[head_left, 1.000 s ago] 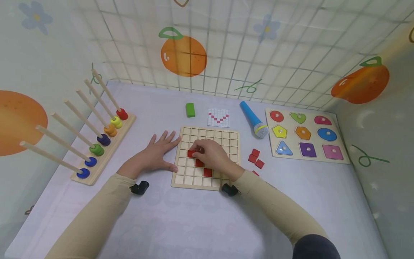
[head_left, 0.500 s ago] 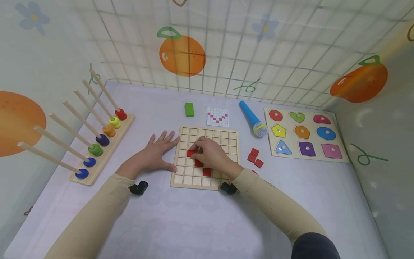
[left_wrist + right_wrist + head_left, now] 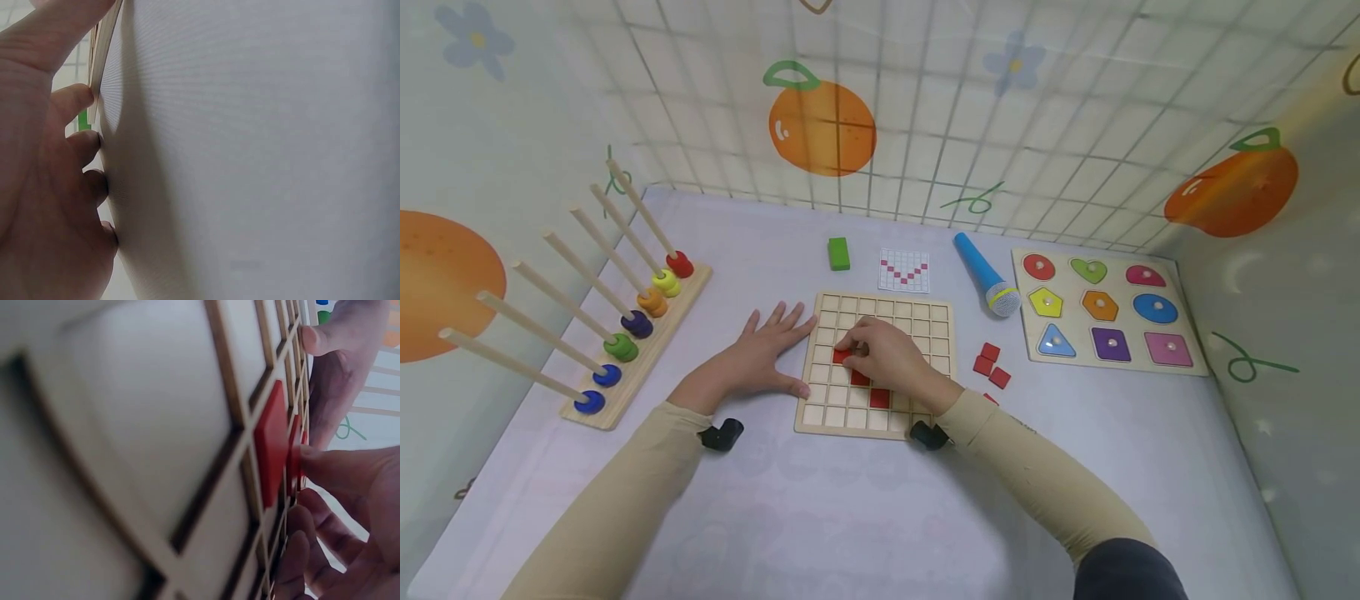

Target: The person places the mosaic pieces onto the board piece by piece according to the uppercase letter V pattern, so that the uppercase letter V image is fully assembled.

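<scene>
head view: right hand (image 3: pixel 891 358), thumb and fingertips pinching a red tile (image 3: pixel 841 357) on the grid board (image 3: pixel 857 417); further red tiles (image 3: pixel 880 398) diagonally nearer the person; left hand (image 3: pixel 763 358), fingers spread, touching the board left of the grip.
</scene>
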A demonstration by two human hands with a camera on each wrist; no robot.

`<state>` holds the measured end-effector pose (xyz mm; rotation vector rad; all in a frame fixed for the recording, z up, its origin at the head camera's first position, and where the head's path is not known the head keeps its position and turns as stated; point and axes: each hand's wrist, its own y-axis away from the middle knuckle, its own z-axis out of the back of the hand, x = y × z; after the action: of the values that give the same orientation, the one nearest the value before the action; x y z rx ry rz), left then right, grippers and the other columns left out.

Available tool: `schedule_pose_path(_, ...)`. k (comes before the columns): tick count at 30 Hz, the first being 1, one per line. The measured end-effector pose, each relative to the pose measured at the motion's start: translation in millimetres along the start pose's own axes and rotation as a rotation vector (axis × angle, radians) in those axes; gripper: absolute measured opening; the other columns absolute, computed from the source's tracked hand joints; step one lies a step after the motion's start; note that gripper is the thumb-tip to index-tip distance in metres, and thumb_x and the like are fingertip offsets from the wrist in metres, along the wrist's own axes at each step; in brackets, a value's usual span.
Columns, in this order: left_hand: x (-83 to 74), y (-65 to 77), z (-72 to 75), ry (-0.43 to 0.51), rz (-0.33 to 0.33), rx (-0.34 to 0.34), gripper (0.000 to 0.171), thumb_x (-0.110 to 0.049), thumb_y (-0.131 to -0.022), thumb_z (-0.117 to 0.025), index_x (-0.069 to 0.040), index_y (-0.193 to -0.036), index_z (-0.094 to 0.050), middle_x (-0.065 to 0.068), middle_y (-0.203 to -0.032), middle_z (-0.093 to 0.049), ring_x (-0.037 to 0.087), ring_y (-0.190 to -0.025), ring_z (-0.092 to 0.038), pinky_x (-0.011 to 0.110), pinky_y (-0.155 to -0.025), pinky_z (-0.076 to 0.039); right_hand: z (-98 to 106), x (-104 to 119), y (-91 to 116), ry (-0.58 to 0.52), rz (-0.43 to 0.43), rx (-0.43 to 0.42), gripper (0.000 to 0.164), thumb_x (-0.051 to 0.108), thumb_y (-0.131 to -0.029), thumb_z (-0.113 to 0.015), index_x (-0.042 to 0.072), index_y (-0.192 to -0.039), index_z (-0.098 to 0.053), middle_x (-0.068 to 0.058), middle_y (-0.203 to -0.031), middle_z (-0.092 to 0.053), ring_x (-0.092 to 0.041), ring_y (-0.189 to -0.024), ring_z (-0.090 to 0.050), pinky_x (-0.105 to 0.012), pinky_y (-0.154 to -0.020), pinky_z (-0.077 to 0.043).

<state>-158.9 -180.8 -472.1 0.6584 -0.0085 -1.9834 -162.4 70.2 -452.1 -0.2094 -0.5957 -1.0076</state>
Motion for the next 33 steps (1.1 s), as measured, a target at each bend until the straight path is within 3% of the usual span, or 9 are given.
schedule_pose_path(14, -2.6, 0.9, 1.4, -0.006, 0.008, 0.0, 0.123, -0.067, -0.07, -0.082, -0.019, -0.164, -0.019, 0.012, -0.171, -0.003, 0.037, -0.156, 0.009, 0.061, -0.121, 0.01, 1.0, -2.8, 1.6, -0.047, -0.038, 0.038, 0.032, 0.024, -0.092, -0.075, 0.021, -0.123, -0.072, 0.005, -0.105, -0.061, -0.012, -0.089, -0.056, -0.026, -0.078, -0.051)
schedule_pose_path(24, -2.6, -0.9, -0.1, -0.007, 0.025, 0.005, 0.124, -0.068, -0.07, -0.082, -0.021, -0.164, -0.018, 0.009, -0.171, -0.002, 0.034, -0.156, 0.011, 0.059, -0.122, 0.011, 3.7, -10.8, 14.1, -0.141, -0.031, -0.003, 0.027, 0.019, -0.095, -0.069, 0.018, -0.122, -0.072, 0.004, -0.103, -0.059, -0.013, -0.088, -0.057, -0.027, -0.077, -0.052)
schedule_pose_path(33, -0.8, -0.5, -0.9, -0.002, 0.017, -0.009, 0.124, -0.068, -0.069, -0.082, -0.02, -0.164, -0.019, 0.01, -0.171, -0.003, 0.035, -0.156, 0.01, 0.059, -0.122, 0.011, 12.1, -16.9, 30.2, -0.212, -0.022, -0.009, 0.028, 0.02, -0.095, -0.072, 0.016, -0.122, -0.072, 0.002, -0.107, -0.062, -0.015, -0.093, -0.059, -0.028, -0.082, -0.054)
